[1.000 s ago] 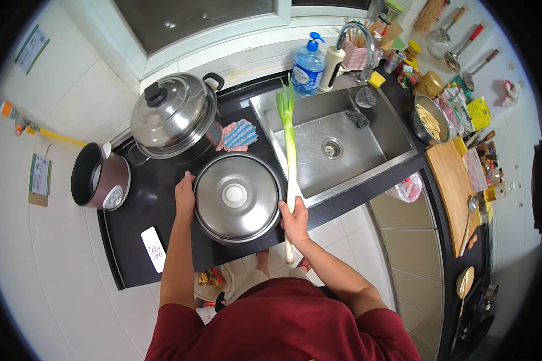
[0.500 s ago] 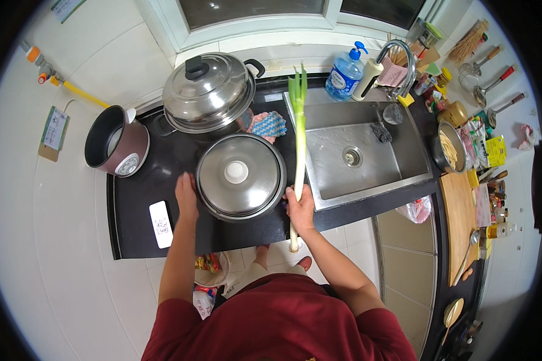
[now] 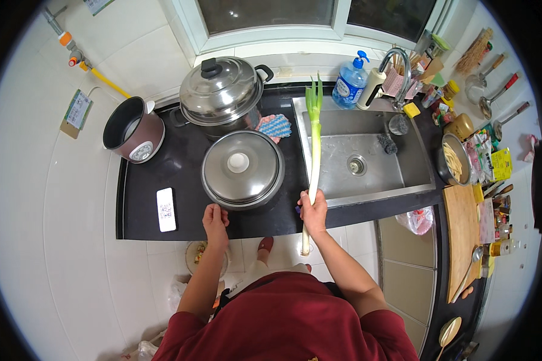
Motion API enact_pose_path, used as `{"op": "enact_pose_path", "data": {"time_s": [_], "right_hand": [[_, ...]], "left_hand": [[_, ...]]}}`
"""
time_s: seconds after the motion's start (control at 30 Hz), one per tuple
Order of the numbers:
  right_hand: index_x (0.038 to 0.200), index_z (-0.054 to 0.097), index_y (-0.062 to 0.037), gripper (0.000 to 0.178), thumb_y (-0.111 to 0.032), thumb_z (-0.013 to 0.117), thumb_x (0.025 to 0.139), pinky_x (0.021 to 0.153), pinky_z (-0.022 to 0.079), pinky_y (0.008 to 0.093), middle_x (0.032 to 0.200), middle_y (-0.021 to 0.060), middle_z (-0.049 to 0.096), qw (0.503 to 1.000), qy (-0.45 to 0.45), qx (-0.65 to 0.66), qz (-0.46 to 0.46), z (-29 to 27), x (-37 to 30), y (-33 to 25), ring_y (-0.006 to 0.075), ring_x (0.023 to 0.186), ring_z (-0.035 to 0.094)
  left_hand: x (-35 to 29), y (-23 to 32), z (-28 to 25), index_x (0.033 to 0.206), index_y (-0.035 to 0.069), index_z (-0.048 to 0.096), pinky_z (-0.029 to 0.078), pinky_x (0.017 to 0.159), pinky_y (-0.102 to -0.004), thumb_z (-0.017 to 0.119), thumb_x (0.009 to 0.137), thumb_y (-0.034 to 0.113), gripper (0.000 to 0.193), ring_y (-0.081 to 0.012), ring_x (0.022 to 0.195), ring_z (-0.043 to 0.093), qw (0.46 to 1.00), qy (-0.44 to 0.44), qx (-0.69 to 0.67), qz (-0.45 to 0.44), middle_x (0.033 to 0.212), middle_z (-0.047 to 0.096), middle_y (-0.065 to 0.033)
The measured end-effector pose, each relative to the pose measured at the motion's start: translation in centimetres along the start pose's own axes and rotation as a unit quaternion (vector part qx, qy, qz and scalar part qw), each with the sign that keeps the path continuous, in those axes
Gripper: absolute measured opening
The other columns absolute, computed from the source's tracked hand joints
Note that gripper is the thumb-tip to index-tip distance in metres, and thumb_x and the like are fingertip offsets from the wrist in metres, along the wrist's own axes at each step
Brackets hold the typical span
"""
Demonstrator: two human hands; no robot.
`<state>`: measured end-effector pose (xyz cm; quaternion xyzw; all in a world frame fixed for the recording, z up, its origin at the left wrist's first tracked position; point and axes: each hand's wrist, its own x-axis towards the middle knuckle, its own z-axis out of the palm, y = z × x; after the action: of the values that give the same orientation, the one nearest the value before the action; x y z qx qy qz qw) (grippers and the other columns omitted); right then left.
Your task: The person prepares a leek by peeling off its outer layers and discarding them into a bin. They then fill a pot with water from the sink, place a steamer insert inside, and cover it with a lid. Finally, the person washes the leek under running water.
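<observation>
My right hand (image 3: 313, 212) is wrapped round the white lower stalk of a long green onion (image 3: 315, 144). Its green leaves point away over the sink's left rim, and the root end hangs past the counter's front edge. A small purple bit shows beside my fingers, too little to name. My left hand (image 3: 215, 222) is at the counter's front edge with its fingers curled in and nothing visible in them. Just beyond it sits a round metal pan with a lid (image 3: 242, 167); whether my fingertips touch it I cannot tell.
Behind stands a large steel steamer pot (image 3: 221, 90), beside a folded cloth (image 3: 275, 126). On the left are a maroon cooker (image 3: 134, 132) and a white phone-like card (image 3: 166, 209). A steel sink (image 3: 367, 197) and a cutting board (image 3: 461, 234) lie to the right.
My left hand has come from the pan's left side to its near edge, fingers more curled. My right hand still grips the green onion. The view has shifted a little.
</observation>
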<state>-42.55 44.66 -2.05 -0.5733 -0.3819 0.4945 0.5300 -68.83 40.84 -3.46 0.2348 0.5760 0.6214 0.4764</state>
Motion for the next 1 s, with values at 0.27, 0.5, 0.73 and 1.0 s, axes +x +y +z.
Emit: {"op": "enact_pose_path", "data": {"time_s": [0.27,0.5,0.73,1.0], "right_hand": [[0.090,0.050,-0.0042,0.016,-0.017,0.059,0.092,0.038,0.038,0.0227,0.066,0.0033,0.057,1.000,0.006,0.005,0.001,-4.3,-1.2,-0.9,0.0063,0.044,0.047],[0.090,0.048,-0.0038,0.015,-0.015,0.057,0.093,0.035,0.035,0.0224,0.066,0.0040,0.056,0.998,0.036,0.030,-0.028,-9.1,-1.2,-1.2,0.0064,0.040,0.044],[0.090,0.049,-0.0019,0.016,-0.015,0.058,0.092,0.036,0.036,0.0231,0.067,0.0049,0.056,0.994,0.048,0.089,0.028,-15.8,-1.8,-4.3,0.0073,0.041,0.045],[0.091,0.050,-0.0035,0.014,-0.014,0.058,0.092,0.034,0.034,0.0226,0.066,0.0035,0.055,0.985,0.115,0.126,0.028,-28.9,-4.8,-6.9,0.0059,0.039,0.043]], "left_hand": [[1.6,-0.6,-0.8,0.085,0.011,0.053,0.030,0.046,-0.0194,0.048,0.096,0.016,0.014,-0.0050,0.055,0.042,0.995,0.029,-0.087,0.026,0.067,0.050,0.0030],[-1.1,1.0,-0.1,0.084,0.009,0.052,0.030,0.042,-0.0192,0.047,0.096,0.014,0.014,-0.0049,0.052,0.041,0.994,0.036,-0.073,0.076,0.067,0.049,0.0010],[-7.8,-0.4,11.8,0.079,0.009,0.055,0.026,0.041,-0.0179,0.047,0.097,0.018,0.021,-0.0029,0.048,0.037,0.988,-0.144,0.019,0.044,0.063,0.050,0.0016],[-16.4,-8.7,30.2,0.076,0.007,0.058,0.034,0.048,-0.0207,0.051,0.089,0.013,0.016,-0.0052,0.054,0.044,0.872,-0.442,0.195,-0.078,0.064,0.054,0.0021]]}}
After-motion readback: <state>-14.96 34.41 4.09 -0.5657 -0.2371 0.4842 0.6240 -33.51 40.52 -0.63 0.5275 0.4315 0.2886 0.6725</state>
